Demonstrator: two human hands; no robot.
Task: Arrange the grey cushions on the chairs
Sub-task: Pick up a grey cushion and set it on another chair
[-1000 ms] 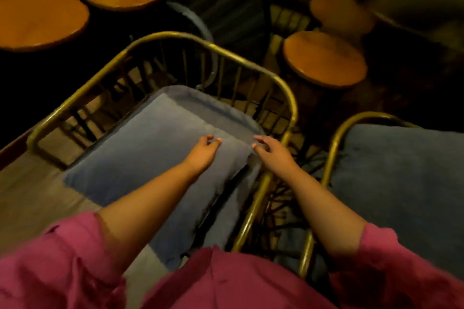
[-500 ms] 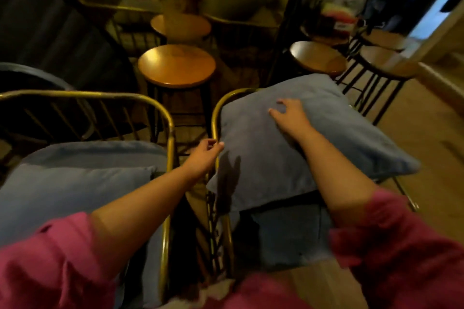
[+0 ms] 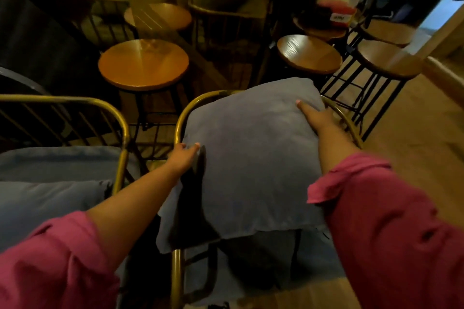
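1. While both hands work the same grey cushion point(image 3: 253, 158), the step in hand appears to be seating it against the back of the right-hand chair point(image 3: 177, 123).
2. Left hand point(image 3: 184, 157): its grip sits at the cushion's left edge, fingers curled onto the fabric beside the brass rail. Whether the edge is pinched or merely pressed cannot be told.
3. Right hand point(image 3: 316, 118): its grip lies flat and spread on the cushion's far right corner, fingers extended, pressing rather than closing on anything.
4. The cushion spans the space between the two grips. Its far edge rests on or against the curved brass backrest just beyond the right grip; its near edge overhangs towards the person. A second grey pad point(image 3: 311, 253) is visible beneath that near edge, partly in shadow.
5. Outward of the left grip stands the left-hand chair point(image 3: 123, 133), with a seat pad and a grey cushion point(image 3: 47, 206) already lying on it.
6. Judgement: the task is well advanced for these two chairs; other chairs beyond are too dim to assess.
7. The next move likely calls for pushing the cushion away from the person so it sits square within the frame, then releasing both grips.
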